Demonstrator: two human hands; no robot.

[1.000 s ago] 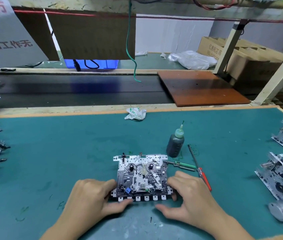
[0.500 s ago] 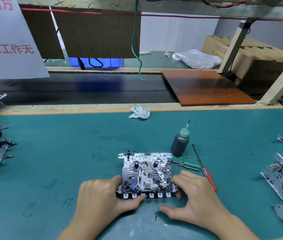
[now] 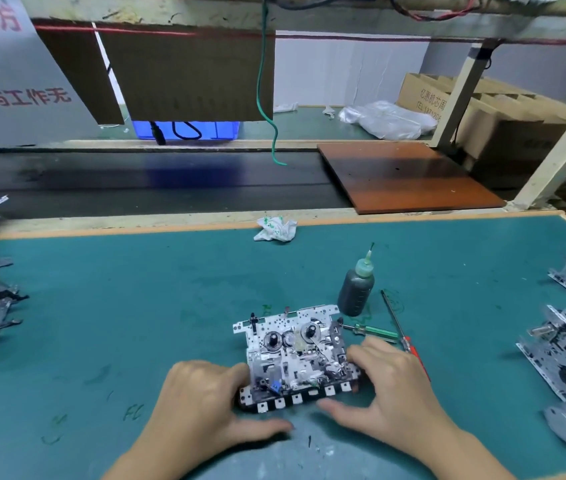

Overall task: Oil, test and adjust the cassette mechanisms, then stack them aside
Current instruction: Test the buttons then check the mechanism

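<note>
Oil bottle (image 3: 356, 289) just behind mechanism (image 3: 295, 355), screwdrivers (image 3: 397, 332) right.

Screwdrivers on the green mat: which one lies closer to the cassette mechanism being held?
The green-handled screwdriver; its tip reaches the metal cassette mechanism's right edge. The red-handled screwdriver lies farther right, crossing over it.

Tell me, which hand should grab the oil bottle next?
Probably the right hand: the oil bottle stands just beyond it, right of the mechanism. The left hand would have to cross over.
</note>
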